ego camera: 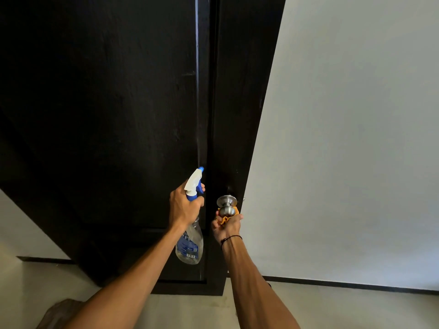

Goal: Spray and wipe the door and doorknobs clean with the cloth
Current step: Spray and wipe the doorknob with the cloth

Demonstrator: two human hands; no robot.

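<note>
Head view: cloth on the knob, bottle raised

Head camera, and the steel doorknob (pixel 226 205) on the black door (pixel 107 115) is the mark. Right hand (pixel 226 225) comes up from just below it, its grip curled round an orange cloth (pixel 225 219) pressed against the knob. Just left of the knob, the left hand (pixel 184 205) has its grip wrapped round the neck of a clear spray bottle (pixel 190 243), nozzle pointing at the door. White wall (pixel 344 138) to the knob's right.

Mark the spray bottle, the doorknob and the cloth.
spray bottle (pixel 189 243): head view, clear body below the left hand.
doorknob (pixel 226 210): head view, rounded steel knob.
cloth (pixel 224 219): head view, orange fold under the knob.
</note>
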